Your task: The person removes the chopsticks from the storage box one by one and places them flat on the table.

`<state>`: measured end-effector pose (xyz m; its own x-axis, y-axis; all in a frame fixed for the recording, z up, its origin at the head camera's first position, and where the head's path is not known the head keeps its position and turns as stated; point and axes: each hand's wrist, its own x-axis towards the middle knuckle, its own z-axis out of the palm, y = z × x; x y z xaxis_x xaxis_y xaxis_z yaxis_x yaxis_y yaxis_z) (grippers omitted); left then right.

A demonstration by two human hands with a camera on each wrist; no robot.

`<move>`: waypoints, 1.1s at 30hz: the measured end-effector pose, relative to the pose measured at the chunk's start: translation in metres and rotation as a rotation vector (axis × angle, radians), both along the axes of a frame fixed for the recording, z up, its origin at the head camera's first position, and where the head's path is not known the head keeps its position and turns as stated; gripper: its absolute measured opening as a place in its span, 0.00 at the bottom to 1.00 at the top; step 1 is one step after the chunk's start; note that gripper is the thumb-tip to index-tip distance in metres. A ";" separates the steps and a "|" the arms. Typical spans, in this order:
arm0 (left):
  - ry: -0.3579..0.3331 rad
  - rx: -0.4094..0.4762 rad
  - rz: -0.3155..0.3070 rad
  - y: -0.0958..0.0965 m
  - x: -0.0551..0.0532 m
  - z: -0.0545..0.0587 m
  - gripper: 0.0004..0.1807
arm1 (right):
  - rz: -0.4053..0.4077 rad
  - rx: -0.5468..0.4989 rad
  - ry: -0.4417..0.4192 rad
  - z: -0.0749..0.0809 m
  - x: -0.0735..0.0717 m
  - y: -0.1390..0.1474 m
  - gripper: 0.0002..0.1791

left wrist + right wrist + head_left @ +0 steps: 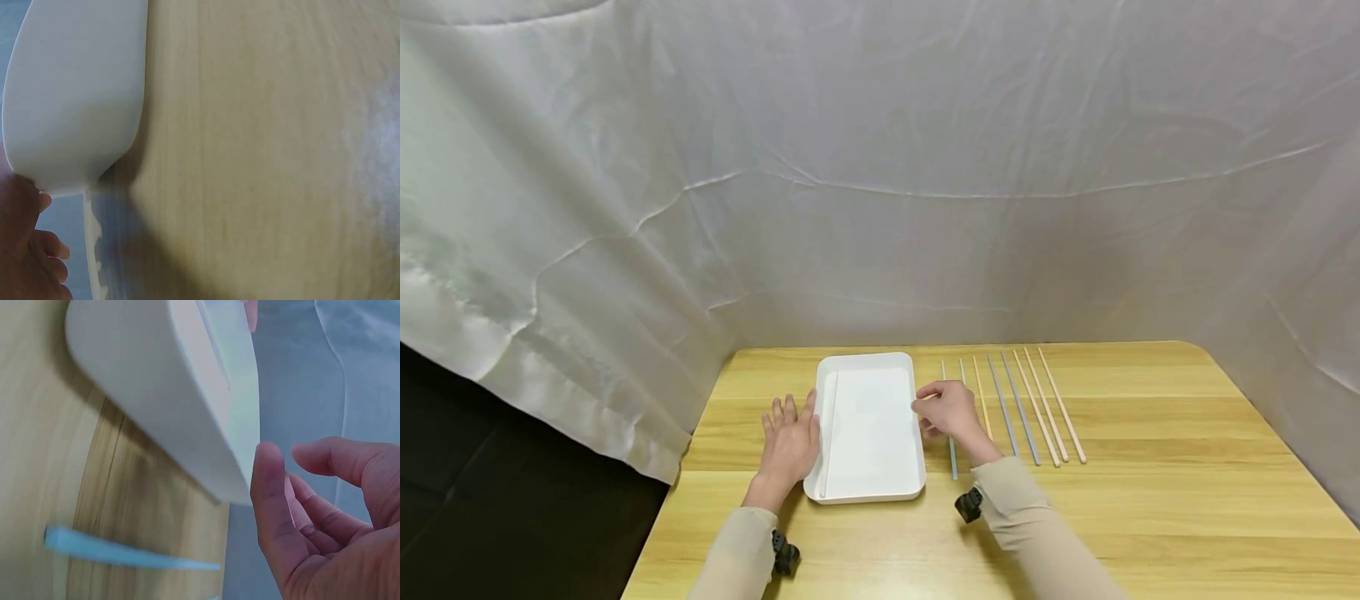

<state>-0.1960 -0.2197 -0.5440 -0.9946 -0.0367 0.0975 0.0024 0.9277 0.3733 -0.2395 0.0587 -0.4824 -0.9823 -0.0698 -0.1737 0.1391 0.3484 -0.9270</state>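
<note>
A white rectangular tray (876, 433) lies on the table, with one thin white stick (829, 435) lengthwise along its left side. My left hand (792, 448) rests against the tray's left rim, fingers extended. In the left wrist view, that hand (25, 240) touches the tray wall (75, 106) near its far end. At the right rim is my right hand (951, 412), fingers bent and nothing held. A gap shows between thumb and forefinger of this hand (325, 525) in the right wrist view. Below it on the table lies a light blue stick (125, 551), partly covered by my hand in the head view.
Right of the tray several sticks lie roughly side by side: a yellow stick (981, 392), two blue sticks (1019, 408) and three cream sticks (1062, 404). Another pale stick shows beside my right hand. A grey curtain (925, 250) hangs behind the wooden table (1187, 467).
</note>
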 end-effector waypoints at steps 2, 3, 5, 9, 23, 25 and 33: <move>-0.006 -0.001 -0.002 0.000 0.000 0.000 0.30 | 0.008 -0.006 -0.006 0.001 0.001 -0.007 0.13; -0.008 -0.001 -0.003 0.001 0.000 0.000 0.30 | 0.015 -0.007 -0.005 0.002 0.002 -0.010 0.13; -0.011 -0.002 -0.005 0.001 0.000 0.000 0.30 | 0.022 -0.009 -0.008 0.002 0.003 -0.016 0.13; -0.010 -0.003 -0.005 0.000 0.000 0.000 0.30 | 0.039 -0.012 -0.016 0.001 0.005 -0.029 0.14; -0.017 -0.012 -0.002 -0.002 0.000 0.000 0.31 | 0.098 -0.028 -0.044 -0.011 0.016 -0.074 0.10; -0.023 -0.015 -0.001 -0.002 0.000 0.000 0.31 | 0.101 -0.027 -0.049 -0.013 0.017 -0.079 0.10; -0.025 -0.028 0.008 -0.003 0.001 0.001 0.31 | 0.124 -0.017 -0.058 -0.020 0.025 -0.096 0.10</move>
<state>-0.1953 -0.2223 -0.5429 -0.9964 -0.0424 0.0734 -0.0144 0.9379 0.3466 -0.2145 -0.0377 -0.5024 -0.9543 -0.1937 -0.2278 0.1496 0.3504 -0.9246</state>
